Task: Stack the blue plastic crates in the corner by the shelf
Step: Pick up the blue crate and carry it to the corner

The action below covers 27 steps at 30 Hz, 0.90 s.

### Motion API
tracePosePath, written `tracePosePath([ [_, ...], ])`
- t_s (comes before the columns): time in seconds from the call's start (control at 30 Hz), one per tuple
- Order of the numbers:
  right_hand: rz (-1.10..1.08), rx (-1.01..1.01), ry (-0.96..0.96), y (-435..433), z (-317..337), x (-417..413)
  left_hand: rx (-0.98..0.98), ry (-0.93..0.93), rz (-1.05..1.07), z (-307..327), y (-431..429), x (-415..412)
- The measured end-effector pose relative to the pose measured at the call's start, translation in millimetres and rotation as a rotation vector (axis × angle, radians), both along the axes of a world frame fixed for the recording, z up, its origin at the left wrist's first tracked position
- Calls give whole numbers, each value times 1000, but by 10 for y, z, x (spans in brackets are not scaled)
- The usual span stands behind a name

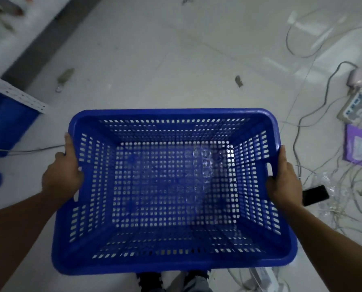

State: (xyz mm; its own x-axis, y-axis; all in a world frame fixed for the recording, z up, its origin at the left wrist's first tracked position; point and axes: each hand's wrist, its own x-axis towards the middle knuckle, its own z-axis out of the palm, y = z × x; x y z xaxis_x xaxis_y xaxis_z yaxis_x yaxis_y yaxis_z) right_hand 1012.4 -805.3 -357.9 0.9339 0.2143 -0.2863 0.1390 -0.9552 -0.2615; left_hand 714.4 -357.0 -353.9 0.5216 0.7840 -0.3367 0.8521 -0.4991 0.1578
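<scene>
While both hands carry it, the blue crate (pixel 173 192) sits level above the pale floor (pixel 176 60), open top facing the camera, nothing inside; floor shows through the perforated base. Left hand (pixel 63 173) clamps the crate's left short wall, thumb over the rim, fingers wrapped under the outside, at a handle slot. Right hand (pixel 283 182) clamps the crate's right short wall the same way, thumb by the handle cutout, fingers hidden behind the wall. Both forearms run back from the crate toward the camera. Past the crate's near rim, shoes (pixel 150 281) are just visible below it. Left of the crate: a perforated white shelf upright (pixel 17 95) with more blue plastic (pixel 5 123) behind and under it, too blurred to say if it's another crate. Right of the crate: a tangle of cables (pixel 315 114) on the floor, a power strip (pixel 357 106), a purple packet (pixel 359 146), and a dark phone (pixel 315 194) lying just beside the right wrist in view. Far side of the crate: bare floor with small debris bits (pixel 238 81). Frame is motion-blurred at the edges
</scene>
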Motion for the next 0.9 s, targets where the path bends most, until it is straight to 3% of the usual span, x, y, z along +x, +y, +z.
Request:
tracePosePath([
  [0.17, 14, 66, -70, 231, 1296, 309, -11, -130, 21, 1213, 312, 149],
  [0.33, -105, 235, -114, 471, 2963, 539, 100, -135, 106, 2891, 463, 264],
  [0.5, -51, 278, -136, 666, 4594, 530, 186, -168, 166, 4524, 515, 14],
  [0.67, 93, 329, -206, 1027, 5886, 404, 295, -210, 250, 5909, 557, -666],
  [0.9, 414, 376, -229, 1918, 6801, -29, 347, -182, 456, 7301, 74, -2135],
])
